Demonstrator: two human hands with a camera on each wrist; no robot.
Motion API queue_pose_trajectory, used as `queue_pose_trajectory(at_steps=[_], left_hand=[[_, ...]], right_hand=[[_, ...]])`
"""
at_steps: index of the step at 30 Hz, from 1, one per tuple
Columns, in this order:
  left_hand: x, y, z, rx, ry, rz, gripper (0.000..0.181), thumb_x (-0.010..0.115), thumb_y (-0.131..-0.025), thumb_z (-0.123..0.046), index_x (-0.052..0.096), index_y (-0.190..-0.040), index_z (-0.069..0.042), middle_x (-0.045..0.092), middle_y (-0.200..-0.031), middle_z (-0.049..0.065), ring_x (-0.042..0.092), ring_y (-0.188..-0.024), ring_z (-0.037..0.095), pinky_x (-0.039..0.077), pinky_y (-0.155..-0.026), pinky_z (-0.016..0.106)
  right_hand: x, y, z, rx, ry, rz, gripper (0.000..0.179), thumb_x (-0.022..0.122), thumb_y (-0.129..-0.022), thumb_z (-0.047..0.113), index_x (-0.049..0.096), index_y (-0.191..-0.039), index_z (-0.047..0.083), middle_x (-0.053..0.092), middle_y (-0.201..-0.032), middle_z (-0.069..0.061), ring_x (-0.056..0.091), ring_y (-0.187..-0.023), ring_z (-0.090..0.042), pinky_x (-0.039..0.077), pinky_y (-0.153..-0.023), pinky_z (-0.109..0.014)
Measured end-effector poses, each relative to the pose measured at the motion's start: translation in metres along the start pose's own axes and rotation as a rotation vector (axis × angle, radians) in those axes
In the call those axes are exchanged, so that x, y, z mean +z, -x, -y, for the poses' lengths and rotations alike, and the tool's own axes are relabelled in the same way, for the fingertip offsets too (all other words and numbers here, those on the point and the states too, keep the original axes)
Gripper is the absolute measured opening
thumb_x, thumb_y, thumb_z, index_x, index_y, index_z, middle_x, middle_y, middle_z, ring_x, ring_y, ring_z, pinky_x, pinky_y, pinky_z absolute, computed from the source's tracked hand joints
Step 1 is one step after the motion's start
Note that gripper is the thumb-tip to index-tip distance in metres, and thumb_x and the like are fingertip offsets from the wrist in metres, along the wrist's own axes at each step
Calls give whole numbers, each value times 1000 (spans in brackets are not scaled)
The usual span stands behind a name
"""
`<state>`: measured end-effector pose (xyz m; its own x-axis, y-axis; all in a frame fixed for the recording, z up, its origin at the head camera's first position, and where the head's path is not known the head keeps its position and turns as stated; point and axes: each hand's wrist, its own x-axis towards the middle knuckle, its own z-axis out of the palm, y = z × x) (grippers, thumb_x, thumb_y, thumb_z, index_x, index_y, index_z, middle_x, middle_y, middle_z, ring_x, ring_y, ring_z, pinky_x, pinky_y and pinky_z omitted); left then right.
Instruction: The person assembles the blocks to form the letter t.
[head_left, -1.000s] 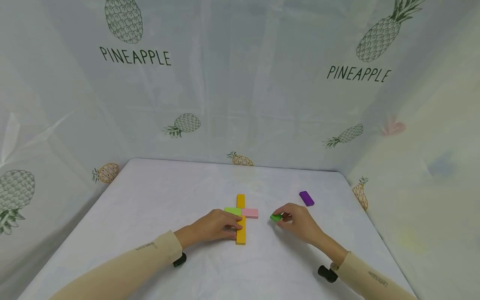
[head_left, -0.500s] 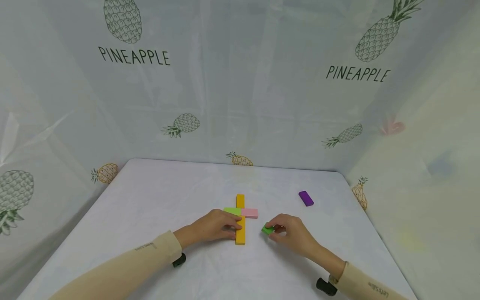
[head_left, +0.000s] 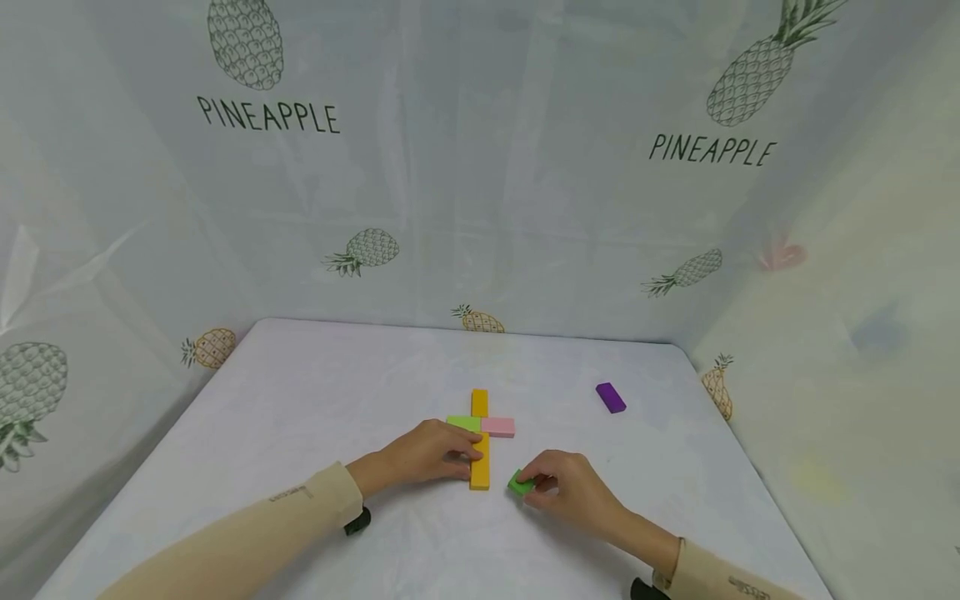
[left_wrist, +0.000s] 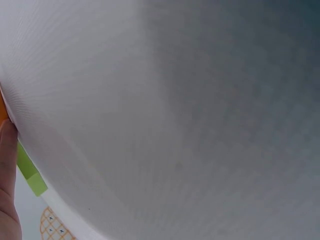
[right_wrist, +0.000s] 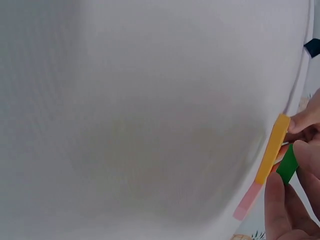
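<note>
Several coloured blocks lie in a cross on the white table. A yellow block (head_left: 479, 403) is at the far end, a light green block (head_left: 463, 423) on the left and a pink block (head_left: 498, 427) on the right. My left hand (head_left: 429, 451) holds the longer yellow block (head_left: 480, 475) nearest me, its fingers across the top and thumb at the left edge. Just right of that block, my right hand (head_left: 573, 492) pinches a green block (head_left: 517, 482) between thumb and fingers. In the right wrist view, the pinched green block (right_wrist: 287, 164) appears tilted beside the yellow one.
A purple block (head_left: 611, 397) lies apart at the back right of the table (head_left: 337, 367). A pineapple-print curtain (head_left: 480, 208) hangs behind and along both sides. Dark wrist cameras (head_left: 357, 521) sit under both sleeves.
The right hand has carried the green block toward me and to the left, bringing it beside the near end of the long yellow block. The left hand has stayed in place.
</note>
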<state>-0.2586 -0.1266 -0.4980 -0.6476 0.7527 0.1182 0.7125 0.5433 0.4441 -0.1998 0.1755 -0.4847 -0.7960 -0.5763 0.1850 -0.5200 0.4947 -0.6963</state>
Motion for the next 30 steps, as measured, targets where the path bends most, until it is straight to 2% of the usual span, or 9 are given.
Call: queue_pose_trajectory(at_steps=[7,13,20,30], left_hand=[[1,1,3,22,-10,-11,33,82,-96,-28,80,-127,-19,70,-141,-1,65,-130,10,54,-106,29],[2,1,4,54,-23,-28,33,83,-95,-27,80,-126,-18,71,-139,0,65,-130,12,54,-107,31],[0,1,0,42,-2,-18,33,83,-95,-25,80,-127,-16,71,-140,2,65,-131,13,53,-109,31],[0,1,-1,37,-9,-24,32,82,-96,-25,80,-126,-15,71,-139,2,65,-131,12,53,-108,30]], right_hand=[[11,1,3,-33,-45,21,20,87,-87,2,80,-103,12,76,-102,2,70,-89,-8,64,-79,-27],[20,-1,4,-61,-43,22,20,87,-86,2,80,-102,12,77,-101,3,71,-88,-8,63,-79,-25],[26,-3,11,-63,-61,46,21,87,-86,-1,80,-103,7,77,-101,-1,71,-88,-10,64,-79,-26],[34,-6,11,-58,-15,58,20,88,-86,2,80,-102,11,76,-101,5,70,-87,-4,62,-78,-22]])
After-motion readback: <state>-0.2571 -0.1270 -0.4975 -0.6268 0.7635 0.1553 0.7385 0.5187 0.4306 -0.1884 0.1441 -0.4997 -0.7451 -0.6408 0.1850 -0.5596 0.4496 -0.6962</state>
